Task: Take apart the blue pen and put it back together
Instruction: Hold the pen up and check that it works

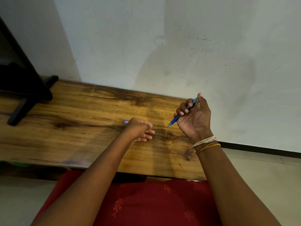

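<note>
My right hand [194, 117] is raised above the right end of the desk [78, 128], palm turned toward me. Its fingers [184, 108] are curled round the blue pen [176, 118], thumb up along the barrel. The pen slants down to the left; its tip points at the wood without touching it. Pale and orange threads [206, 143] circle that wrist.

My left hand [140, 129] lies low over the middle of the desk, back of the hand toward me. Its fingers point right, loosely extended and grasping nothing that I can see. A small bluish piece [125, 121] lies on the desk just behind this hand, partly hidden; I cannot tell what it is.

A black stand [27, 88] occupies the far left of the desk. Red patterned cloth [146, 204] covers my lap.
</note>
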